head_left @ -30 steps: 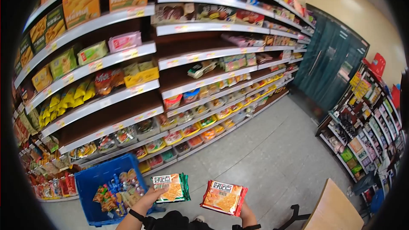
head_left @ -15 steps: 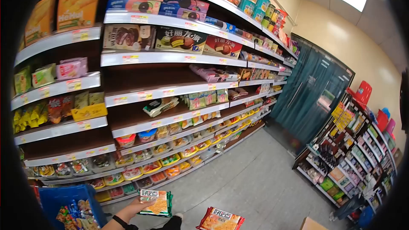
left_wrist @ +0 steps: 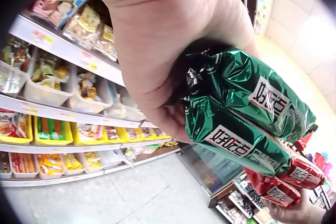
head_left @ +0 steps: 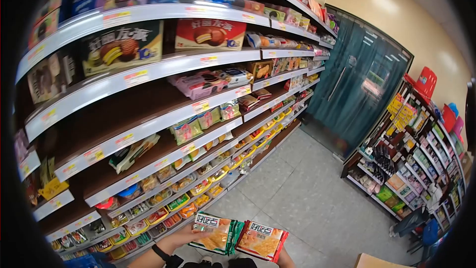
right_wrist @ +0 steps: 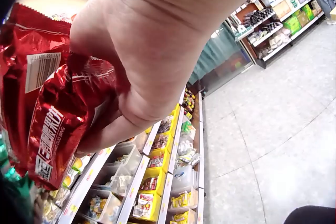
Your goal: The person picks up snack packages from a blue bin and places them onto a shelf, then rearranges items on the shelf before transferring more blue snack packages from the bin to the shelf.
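Green packets [head_left: 214, 234], two, are pinched at their outer end by the left hand [head_left: 184, 236], just beside red packets [head_left: 260, 241], two, pinched oppositely by the right hand [right_wrist: 149, 50].

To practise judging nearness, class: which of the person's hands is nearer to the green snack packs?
The left hand, which grips the green packs. The right hand is farther, gripping the red packs, which lie between it and them.
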Action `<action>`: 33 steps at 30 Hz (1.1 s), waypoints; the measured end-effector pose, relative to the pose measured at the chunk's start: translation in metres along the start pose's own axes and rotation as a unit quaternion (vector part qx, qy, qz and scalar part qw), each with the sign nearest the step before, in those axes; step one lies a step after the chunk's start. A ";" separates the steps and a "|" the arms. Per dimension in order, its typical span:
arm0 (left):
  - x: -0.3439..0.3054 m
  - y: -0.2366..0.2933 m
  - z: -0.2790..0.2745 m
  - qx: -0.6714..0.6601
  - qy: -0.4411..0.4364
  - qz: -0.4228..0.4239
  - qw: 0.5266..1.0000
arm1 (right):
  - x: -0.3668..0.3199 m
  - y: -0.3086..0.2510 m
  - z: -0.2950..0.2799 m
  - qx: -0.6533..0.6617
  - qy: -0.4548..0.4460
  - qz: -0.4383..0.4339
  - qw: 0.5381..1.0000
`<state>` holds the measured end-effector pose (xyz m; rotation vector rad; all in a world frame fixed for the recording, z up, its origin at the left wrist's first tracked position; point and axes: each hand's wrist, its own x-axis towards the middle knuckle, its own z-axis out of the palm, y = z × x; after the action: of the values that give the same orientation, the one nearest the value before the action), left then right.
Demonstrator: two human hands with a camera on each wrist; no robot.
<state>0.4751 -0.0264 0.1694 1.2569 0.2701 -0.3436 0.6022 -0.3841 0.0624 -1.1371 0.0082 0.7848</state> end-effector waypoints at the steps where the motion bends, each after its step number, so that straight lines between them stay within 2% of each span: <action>1: 0.015 0.006 0.004 0.012 0.006 -0.007 1.000 | 0.010 -0.005 -0.009 0.004 0.000 0.003 1.000; 5: 0.076 0.021 0.026 -0.002 0.019 -0.010 1.000 | 0.053 -0.031 -0.056 0.017 -0.011 0.016 1.000; 7: 0.111 0.041 0.043 0.010 -0.014 -0.050 0.999 | 0.082 -0.052 -0.082 0.022 -0.024 0.015 0.999; 10: 0.161 0.072 0.094 -0.007 0.005 -0.037 0.999 | 0.119 -0.095 -0.123 0.026 -0.040 0.016 0.999; 11: 0.178 0.089 0.111 0.023 -0.003 -0.076 0.997 | 0.126 -0.108 -0.137 0.027 -0.043 0.021 0.998; 12: 0.200 0.092 0.124 0.022 0.000 -0.078 0.997 | 0.132 -0.120 -0.151 0.029 -0.046 0.027 0.998; 14: 0.245 0.091 0.142 -0.014 -0.041 -0.062 0.997 | 0.146 -0.139 -0.177 0.034 -0.050 0.038 0.997; 16: 0.277 0.101 0.160 -0.016 -0.010 -0.041 0.999 | 0.150 -0.188 -0.161 0.040 -0.057 0.045 0.997; 17: 0.294 0.102 0.164 -0.030 -0.006 -0.036 0.999 | 0.145 -0.213 -0.155 -0.026 -0.040 0.040 0.998; 20: 0.336 0.098 0.174 -0.071 0.005 -0.032 0.997 | 0.172 -0.242 -0.178 0.031 -0.059 0.030 0.997; 22: 0.362 0.102 0.179 -0.080 0.008 -0.035 0.996 | 0.185 -0.268 -0.176 0.017 -0.049 0.043 0.998; 26: 0.400 0.131 0.190 -0.054 0.018 -0.021 0.998 | 0.224 -0.273 -0.212 0.037 -0.050 0.062 0.996; 31: 0.493 0.125 0.171 -0.042 -0.001 -0.032 0.999 | 0.280 -0.293 -0.259 -0.015 -0.115 0.019 0.993; 33: 0.531 0.134 0.170 -0.035 -0.023 -0.017 0.999 | 0.314 -0.295 -0.291 -0.022 -0.088 0.032 0.995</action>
<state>1.0172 -0.2084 0.1329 1.1754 0.2616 -0.3880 1.1085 -0.5011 0.0480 -1.1102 -0.1213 0.9449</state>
